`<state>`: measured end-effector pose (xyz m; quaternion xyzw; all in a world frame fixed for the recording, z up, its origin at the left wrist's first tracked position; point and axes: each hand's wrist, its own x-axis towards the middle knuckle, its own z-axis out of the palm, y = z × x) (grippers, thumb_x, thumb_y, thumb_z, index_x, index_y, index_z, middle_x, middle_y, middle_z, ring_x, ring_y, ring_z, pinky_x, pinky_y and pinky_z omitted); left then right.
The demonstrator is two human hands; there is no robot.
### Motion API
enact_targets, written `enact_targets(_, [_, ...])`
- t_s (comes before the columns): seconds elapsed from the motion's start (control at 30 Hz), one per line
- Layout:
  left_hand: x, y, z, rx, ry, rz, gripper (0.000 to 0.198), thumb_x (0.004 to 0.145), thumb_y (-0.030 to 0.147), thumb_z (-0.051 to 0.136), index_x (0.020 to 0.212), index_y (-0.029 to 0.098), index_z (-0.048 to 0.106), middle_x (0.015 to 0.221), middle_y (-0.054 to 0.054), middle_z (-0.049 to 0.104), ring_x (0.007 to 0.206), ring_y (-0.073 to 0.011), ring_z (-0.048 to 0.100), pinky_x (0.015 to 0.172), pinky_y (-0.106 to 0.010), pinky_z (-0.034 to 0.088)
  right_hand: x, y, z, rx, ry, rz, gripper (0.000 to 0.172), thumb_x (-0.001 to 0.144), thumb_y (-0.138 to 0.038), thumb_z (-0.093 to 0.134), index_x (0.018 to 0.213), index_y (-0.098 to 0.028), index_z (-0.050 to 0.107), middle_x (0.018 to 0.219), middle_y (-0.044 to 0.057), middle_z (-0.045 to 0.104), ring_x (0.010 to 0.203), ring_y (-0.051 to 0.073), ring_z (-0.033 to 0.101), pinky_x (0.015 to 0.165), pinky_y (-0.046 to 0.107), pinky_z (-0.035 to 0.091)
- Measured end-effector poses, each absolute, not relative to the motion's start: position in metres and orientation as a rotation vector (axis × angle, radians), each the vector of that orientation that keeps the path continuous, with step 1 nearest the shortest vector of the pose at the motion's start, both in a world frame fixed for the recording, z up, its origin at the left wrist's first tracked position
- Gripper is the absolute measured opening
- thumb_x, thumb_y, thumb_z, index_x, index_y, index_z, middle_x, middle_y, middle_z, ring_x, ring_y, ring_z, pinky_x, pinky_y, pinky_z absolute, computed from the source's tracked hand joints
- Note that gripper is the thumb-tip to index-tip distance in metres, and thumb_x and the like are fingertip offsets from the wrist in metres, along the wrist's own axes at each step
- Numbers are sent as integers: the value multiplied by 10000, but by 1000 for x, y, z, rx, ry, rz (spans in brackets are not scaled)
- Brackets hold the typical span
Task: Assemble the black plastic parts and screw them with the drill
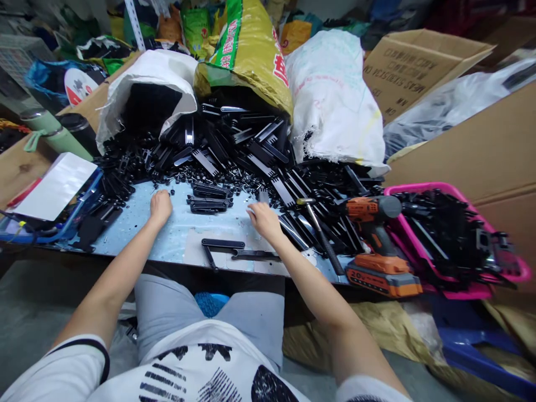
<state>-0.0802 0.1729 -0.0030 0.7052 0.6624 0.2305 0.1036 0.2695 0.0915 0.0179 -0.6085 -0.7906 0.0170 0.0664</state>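
My left hand (161,207) is closed at the left of the blue work surface, fingers curled; a small black bit shows beside its fingertips, and what it grips is hidden. My right hand (266,221) is also closed, thumb and fingers together, just in front of a flat black comb-ended piece (263,195); I cannot make out what is in it. Between and beyond the hands lies a stack of black hinged parts (209,198). Nearer me, an angled black folding piece (221,244) and an open-ended wrench (256,254) rest on a pale board (193,252).
Loose screws (234,181) and black plastic pieces (259,151) spill from a yellow sack (251,44) and white sacks (335,95). To the right are a hammer (320,234), an orange cordless drill (377,245) and a pink basket (460,195). A blue tray (90,192) sits left.
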Motion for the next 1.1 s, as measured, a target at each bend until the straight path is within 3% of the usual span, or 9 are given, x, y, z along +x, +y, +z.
enact_targets(0.13, [-60,145,2,1717,2058,858,164,787,173,546,905,75,606,851,-112,631,878,-237,587,838,-369,425,249,168,19,-2087,-2312,13,314,945,-173,275,1129,-146,529,1128,155,559,1058,260,451,767,323,412])
enact_targets(0.27, [-33,90,13,997,1533,1033,265,696,263,682,901,100,646,700,-41,625,624,-130,577,618,-253,459,234,191,10,-2052,-2421,78,313,922,-135,310,1166,-155,506,1153,152,540,1047,242,454,789,318,413])
enact_targets(0.43, [-13,36,15,521,1183,926,281,589,210,778,815,96,654,648,-35,625,552,-76,543,525,-187,431,232,179,-2,-1953,-2494,79,370,947,-163,255,1276,-188,423,1216,149,490,1095,240,426,819,324,406])
enact_targets(0.63, [-7,30,14,626,1247,926,302,558,237,795,787,95,659,604,-26,626,515,-71,531,500,-182,408,237,180,-7,-2005,-2443,162,305,954,-217,285,1179,-132,473,1179,162,509,1065,233,458,845,314,404])
enact_targets(0.83, [-4,38,16,905,1319,822,323,529,300,791,771,108,695,568,-6,600,496,-80,496,492,-200,383,243,174,-12,-1977,-2320,119,306,935,-233,346,1209,-138,445,1196,149,507,1062,237,473,853,318,411])
enact_targets(1.0, [2,41,12,1097,1441,883,342,579,323,741,862,132,741,780,-37,663,551,-71,491,489,-188,356,240,182,-9,-1783,-2356,120,308,906,-181,392,1194,-173,503,1202,113,524,1110,224,446,900,305,404])
enact_targets(1.1, [5,37,5,1019,1451,829,379,635,360,692,934,130,736,775,-39,668,482,-54,456,419,-182,308,236,194,-5,-1746,-2416,158,363,876,-112,394,1208,-187,522,1201,100,543,1115,220,460,899,299,408])
